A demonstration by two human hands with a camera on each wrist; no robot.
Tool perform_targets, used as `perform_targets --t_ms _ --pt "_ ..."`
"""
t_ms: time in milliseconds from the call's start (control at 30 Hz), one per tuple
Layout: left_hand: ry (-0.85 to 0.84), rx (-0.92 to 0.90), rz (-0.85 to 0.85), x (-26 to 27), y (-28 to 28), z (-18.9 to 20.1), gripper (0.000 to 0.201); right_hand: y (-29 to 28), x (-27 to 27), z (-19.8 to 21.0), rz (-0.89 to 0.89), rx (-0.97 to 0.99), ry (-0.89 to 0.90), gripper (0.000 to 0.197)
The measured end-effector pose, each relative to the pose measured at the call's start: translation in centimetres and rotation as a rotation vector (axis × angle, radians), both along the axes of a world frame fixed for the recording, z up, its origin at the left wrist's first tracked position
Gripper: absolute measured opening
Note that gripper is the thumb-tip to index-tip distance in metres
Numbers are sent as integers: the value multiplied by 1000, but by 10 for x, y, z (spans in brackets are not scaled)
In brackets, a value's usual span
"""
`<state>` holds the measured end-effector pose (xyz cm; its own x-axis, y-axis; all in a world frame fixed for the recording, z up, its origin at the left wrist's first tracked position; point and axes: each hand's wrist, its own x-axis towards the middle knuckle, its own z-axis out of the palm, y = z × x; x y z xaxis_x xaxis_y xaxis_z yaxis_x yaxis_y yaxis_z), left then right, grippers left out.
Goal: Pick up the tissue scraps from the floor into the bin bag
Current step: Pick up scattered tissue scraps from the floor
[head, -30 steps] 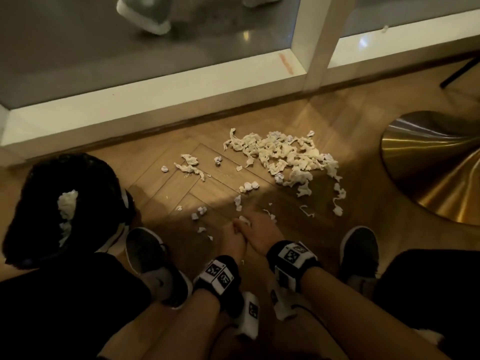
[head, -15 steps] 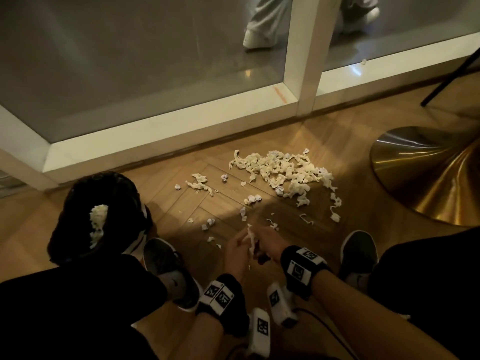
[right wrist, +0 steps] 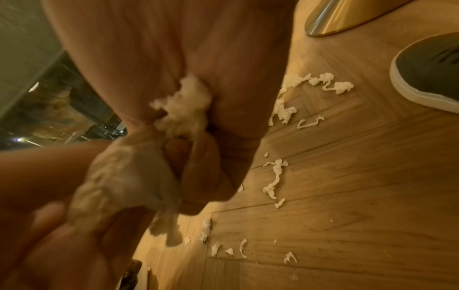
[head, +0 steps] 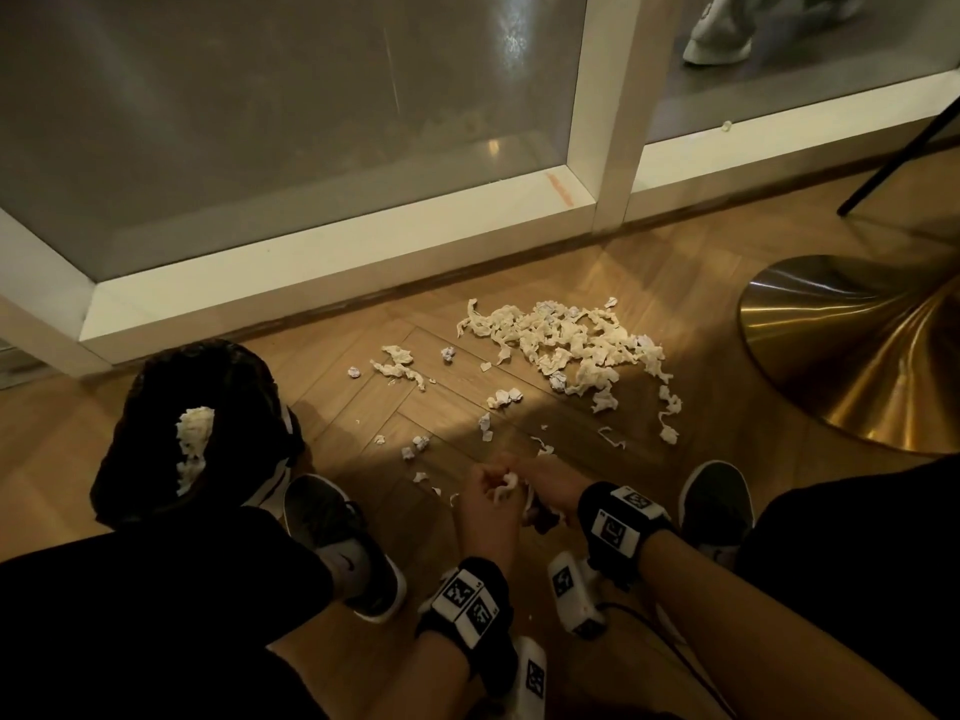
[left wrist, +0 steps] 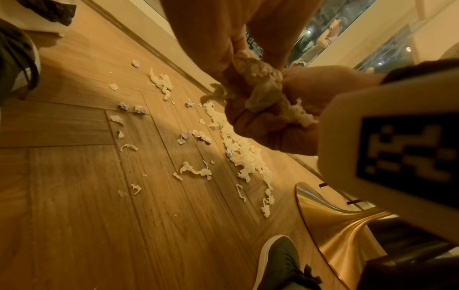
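Two hands, two shoes, one black bin bag [head: 156,407], one gold pedestal base [head: 857,356], countless tissue scraps [head: 566,345].

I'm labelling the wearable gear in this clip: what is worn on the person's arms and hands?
Both forearms are bare, with no sleeves or gloves. The left hand and right hand each have a black wrist strap bearing white squares with black coded markers. A white camera block hangs under each wrist; a thin dark cable trails from the right one.
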<state>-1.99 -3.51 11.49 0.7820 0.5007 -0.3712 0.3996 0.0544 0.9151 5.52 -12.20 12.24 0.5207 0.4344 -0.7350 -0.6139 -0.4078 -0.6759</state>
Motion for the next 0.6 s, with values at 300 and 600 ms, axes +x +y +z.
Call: perform_targets --t_ms 300,600 --pt "-74 77 63 -7 3 3 22 11 0 -4 37 74 69 59" --pt "-198 388 -91 -9 1 26 12 9 10 4 -239 142 202 44"
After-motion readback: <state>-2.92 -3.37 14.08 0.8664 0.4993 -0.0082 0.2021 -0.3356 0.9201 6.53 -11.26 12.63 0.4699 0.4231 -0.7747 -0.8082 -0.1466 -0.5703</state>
